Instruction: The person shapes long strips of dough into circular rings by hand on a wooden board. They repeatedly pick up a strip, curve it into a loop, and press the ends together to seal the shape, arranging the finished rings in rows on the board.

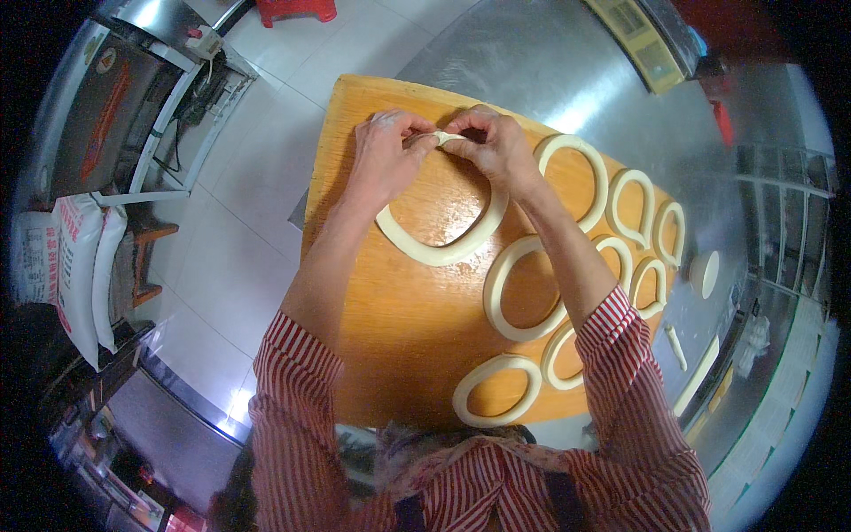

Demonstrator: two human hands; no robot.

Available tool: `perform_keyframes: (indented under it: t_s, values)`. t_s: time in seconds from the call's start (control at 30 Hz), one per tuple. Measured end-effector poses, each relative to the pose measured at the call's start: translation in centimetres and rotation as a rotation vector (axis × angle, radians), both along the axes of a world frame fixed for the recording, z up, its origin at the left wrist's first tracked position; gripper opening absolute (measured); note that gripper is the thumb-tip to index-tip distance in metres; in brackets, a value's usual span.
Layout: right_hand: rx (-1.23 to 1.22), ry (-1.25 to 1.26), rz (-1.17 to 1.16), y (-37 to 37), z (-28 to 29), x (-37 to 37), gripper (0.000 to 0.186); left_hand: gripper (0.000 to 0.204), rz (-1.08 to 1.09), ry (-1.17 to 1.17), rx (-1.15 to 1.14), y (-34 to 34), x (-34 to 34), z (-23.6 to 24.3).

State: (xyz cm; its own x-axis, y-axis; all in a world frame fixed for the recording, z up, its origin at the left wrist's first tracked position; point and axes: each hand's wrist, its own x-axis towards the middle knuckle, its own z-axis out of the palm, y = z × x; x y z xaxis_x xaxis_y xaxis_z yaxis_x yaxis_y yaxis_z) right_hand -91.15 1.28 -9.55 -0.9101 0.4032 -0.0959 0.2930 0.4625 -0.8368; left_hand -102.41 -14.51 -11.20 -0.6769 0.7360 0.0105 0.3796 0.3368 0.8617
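Observation:
A large ring of pale dough [441, 254] lies on the wooden board [399, 341], its lower curve resting on the wood. At the ring's far side my left hand [387, 152] and my right hand [490, 146] meet, thumbs and fingertips pinching the two dough ends where they join. A narrow bit of dough shows between the fingertips; the rest of that join is covered by my fingers. Just right of my right hand lies another dough ring [598, 182]. Under and beside my right forearm is a further ring [498, 301], partly hidden.
Several more dough rings, among them one at the near edge [461, 399], cover the board's right side. Beyond it, a metal table [532, 66] carries a white bowl [705, 274] and a rolling pin [698, 377]. White sacks [78, 275] stand at left beside the tiled floor [239, 222].

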Motion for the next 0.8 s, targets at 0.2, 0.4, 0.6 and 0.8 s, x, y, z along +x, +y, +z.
perform_keyframes:
  t_s: [0.2,0.4,0.6,0.8]
  values:
    - [0.132,0.024,0.007,-0.7,0.3,-0.2,0.018,0.021,0.004,0.002,0.0,0.3,0.2,-0.3]
    - [0.064,0.042,0.07,0.0,-0.3,-0.5,0.023,0.018,-0.024,0.093,0.025,0.1,-0.2,-1.2]
    - [-0.011,-0.062,0.006,0.0,0.4,-1.0,0.028,0.022,-0.073,-0.003,0.105,-0.6,-0.4,-0.7]
    - [0.029,0.033,0.039,0.1,0.3,-0.4,0.03,0.04,-0.14,0.206,-0.004,-0.6,-0.2,-0.6]
